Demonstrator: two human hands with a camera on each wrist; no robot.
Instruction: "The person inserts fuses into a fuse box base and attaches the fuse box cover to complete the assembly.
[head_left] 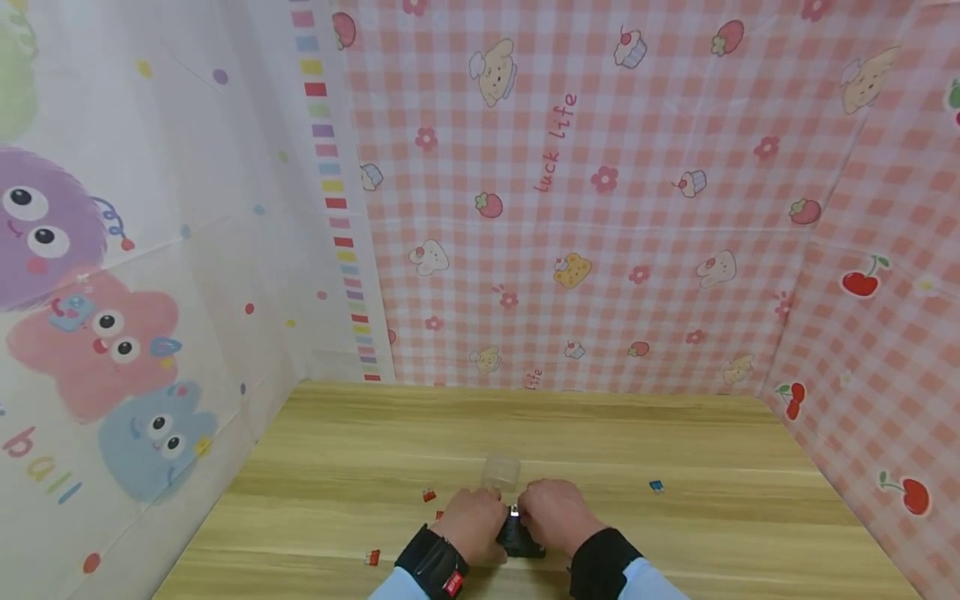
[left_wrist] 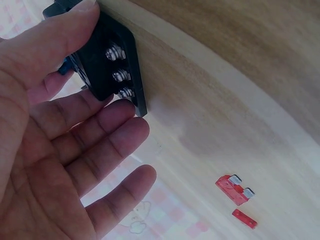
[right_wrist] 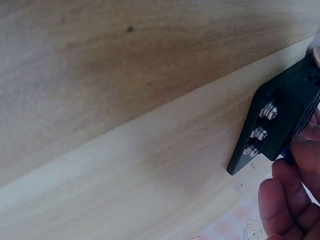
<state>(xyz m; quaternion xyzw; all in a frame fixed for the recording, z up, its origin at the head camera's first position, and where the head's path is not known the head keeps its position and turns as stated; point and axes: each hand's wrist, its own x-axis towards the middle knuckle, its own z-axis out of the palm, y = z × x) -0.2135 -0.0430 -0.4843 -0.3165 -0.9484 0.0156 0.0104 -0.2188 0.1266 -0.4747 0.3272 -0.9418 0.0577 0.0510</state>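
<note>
A black fuse block (head_left: pixel 521 543) with a row of metal screw terminals rests on the wooden table between both hands. My left hand (head_left: pixel 472 527) grips it from the left, thumb on one side and fingers on the other; its ring and little fingers stretch out loosely in the left wrist view. At the block's right side, my right hand (head_left: pixel 558 512) has curled fingers and pinches a small blue blade fuse (right_wrist: pixel 286 154) against the block (right_wrist: pixel 282 117). Most of that fuse is hidden by the fingers and the block.
Beyond the hands stands a clear plastic cover (head_left: pixel 501 471). Red blade fuses (head_left: pixel 429 495) lie scattered on the left, one red fuse (head_left: pixel 372 557) nearer the front. Another blue fuse (head_left: pixel 657 486) lies to the right. Printed cloth walls (head_left: pixel 585 217) surround the table (head_left: pixel 750 533).
</note>
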